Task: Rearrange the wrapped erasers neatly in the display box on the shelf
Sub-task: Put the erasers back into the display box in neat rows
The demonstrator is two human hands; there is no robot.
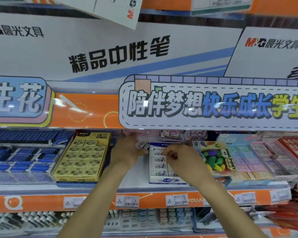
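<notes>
A white and blue display box [167, 180] stands on the shelf, with white wrapped erasers [159, 166] lined up in rows inside it. My left hand [127, 152] is just left of the box's top and holds a few wrapped erasers [141, 144] in its fingers. My right hand [179, 156] rests over the box's upper right part, with its fingers pinched on an eraser in the rows; the erasers under it are hidden.
A yellow box of 2B erasers [83, 157] stands to the left, blue eraser packs [21, 158] further left. A colourful Ding Pony toy eraser pack [215, 157] and pastel eraser boxes [258, 155] stand to the right. An overhanging sign [213, 103] hides the shelf's back. Price tags [126, 200] line the orange shelf edge.
</notes>
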